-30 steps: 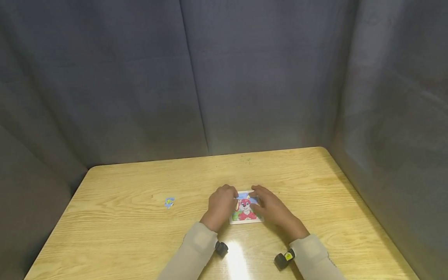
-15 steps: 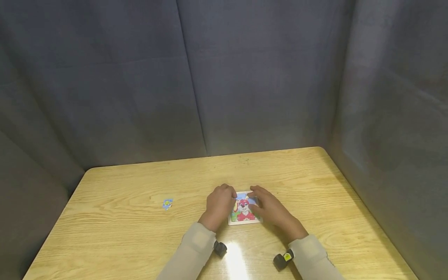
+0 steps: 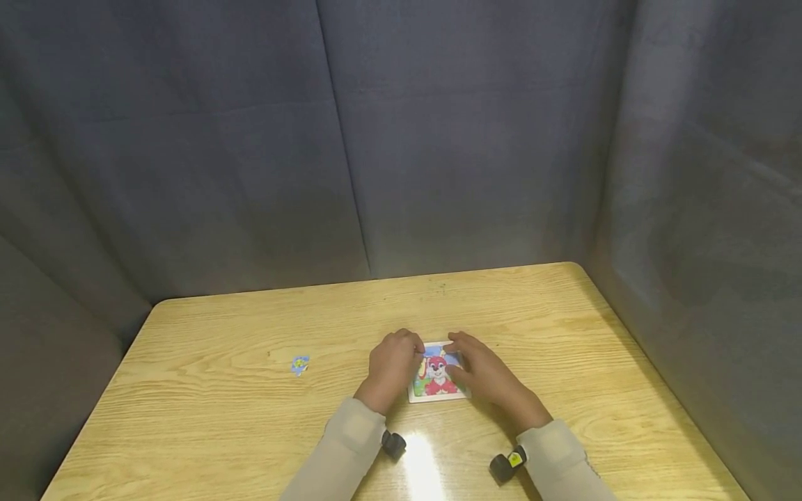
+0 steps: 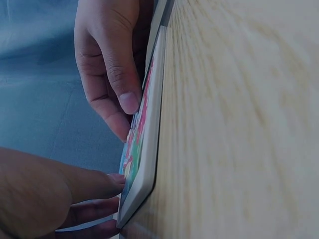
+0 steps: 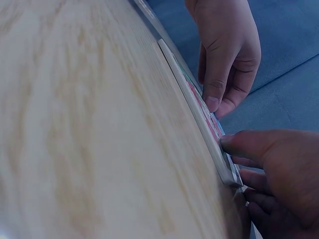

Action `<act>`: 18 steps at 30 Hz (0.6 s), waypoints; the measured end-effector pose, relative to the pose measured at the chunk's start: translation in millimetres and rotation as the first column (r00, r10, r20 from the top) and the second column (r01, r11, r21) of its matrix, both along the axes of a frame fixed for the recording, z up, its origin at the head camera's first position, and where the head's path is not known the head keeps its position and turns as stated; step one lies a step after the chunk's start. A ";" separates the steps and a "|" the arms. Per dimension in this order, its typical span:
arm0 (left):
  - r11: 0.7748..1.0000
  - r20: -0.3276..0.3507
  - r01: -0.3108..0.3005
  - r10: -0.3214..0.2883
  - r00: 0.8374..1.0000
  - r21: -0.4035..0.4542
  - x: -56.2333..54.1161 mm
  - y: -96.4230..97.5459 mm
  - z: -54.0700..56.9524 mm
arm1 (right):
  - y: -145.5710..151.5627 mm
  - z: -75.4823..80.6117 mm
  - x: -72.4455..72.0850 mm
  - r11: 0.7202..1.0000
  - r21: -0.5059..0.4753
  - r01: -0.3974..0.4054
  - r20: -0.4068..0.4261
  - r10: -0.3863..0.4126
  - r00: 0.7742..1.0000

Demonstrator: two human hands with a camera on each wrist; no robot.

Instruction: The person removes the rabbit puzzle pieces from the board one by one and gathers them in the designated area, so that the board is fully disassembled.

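Note:
A small jigsaw puzzle (image 3: 438, 383) with a pink cartoon animal lies in its white frame on the table. My left hand (image 3: 391, 365) is at its left side; in the left wrist view the thumb (image 4: 102, 184) touches the picture and the fingers lie along the frame's edge. From the right, my right hand (image 3: 491, 372) reaches over the puzzle. In the right wrist view its thumb (image 5: 244, 143) rests on the face, with the fingers curled by the edge. Whether either hand pinches a single piece is hidden.
A loose blue puzzle piece (image 3: 300, 364) with a yellow mark lies on the wooden table (image 3: 219, 417), left of the hands. Grey curtains (image 3: 250, 174) stand behind the table and along both sides.

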State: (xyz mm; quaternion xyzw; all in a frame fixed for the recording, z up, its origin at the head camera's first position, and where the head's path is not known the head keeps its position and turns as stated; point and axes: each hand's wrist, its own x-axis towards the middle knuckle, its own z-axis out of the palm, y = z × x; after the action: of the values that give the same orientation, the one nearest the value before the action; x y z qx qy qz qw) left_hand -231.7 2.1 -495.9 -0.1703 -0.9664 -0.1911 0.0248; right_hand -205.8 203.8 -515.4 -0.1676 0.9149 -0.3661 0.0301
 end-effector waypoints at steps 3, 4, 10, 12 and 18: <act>1.000 -0.005 -0.001 0.001 1.000 0.002 -0.5 -0.1 -0.9 | -0.4 -1.6 -0.8 1.000 0.003 0.003 -0.013 -0.003 1.000; 1.000 -0.007 0.000 0.000 1.000 0.001 -0.7 0.0 -1.0 | -0.5 -2.1 -1.2 1.000 0.001 0.006 -0.019 -0.006 1.000; 1.000 -0.009 0.010 -0.009 1.000 0.006 -0.5 0.2 -1.0 | -2.2 -4.8 -1.9 1.000 0.004 0.022 -0.057 -0.021 0.998; 1.000 -0.009 0.010 -0.010 1.000 0.007 -0.3 0.0 -1.1 | -3.2 -5.8 -2.1 1.000 0.017 0.024 -0.073 -0.023 0.997; 1.000 -0.012 0.015 -0.015 1.000 0.005 0.4 -1.5 -1.4 | -5.9 -5.5 -1.7 0.999 0.022 0.034 -0.080 -0.033 0.996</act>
State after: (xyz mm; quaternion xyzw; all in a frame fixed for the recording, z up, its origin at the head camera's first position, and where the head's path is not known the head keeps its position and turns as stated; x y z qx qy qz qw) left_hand -231.4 0.5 -497.3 -0.1787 -0.9643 -0.1930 0.0295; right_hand -207.5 197.9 -520.9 -0.1662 0.9223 -0.3489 -0.0105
